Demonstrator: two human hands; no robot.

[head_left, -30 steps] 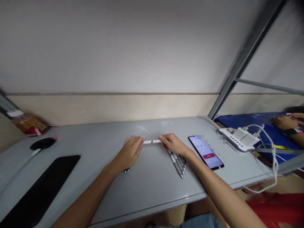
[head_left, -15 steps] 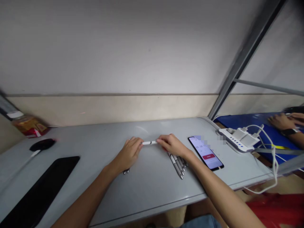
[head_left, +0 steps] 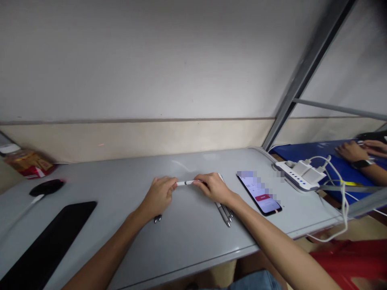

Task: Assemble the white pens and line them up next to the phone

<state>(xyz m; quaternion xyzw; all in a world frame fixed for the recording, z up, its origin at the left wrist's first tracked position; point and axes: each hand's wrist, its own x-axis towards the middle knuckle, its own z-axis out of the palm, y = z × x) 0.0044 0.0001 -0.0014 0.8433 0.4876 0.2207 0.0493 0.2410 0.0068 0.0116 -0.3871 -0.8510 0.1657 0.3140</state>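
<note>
A white pen [head_left: 182, 183] with a dark band lies level between my two hands, just above the grey desk [head_left: 193, 233]. My left hand [head_left: 161, 194] pinches its left end, and my right hand [head_left: 213, 187] grips the other end, fingers closed. Under my right wrist several grey-and-white pens [head_left: 224, 215] lie side by side, partly covered by the hand and forearm. Two pen tips [head_left: 157, 219] poke out from beneath my left wrist; the rest of those pens is hidden.
A lit phone [head_left: 260, 195] lies right of my right forearm, with a white power strip [head_left: 298, 177] and cables beyond. At left are a black slab-like object [head_left: 53, 241], a black round charger [head_left: 46, 187] and a bottle [head_left: 27, 162]. Another person's hands [head_left: 352, 152] are at a blue table.
My right hand has turned and slid a little left along the pen, covering more of its right end. The whole view has shifted slightly.
</note>
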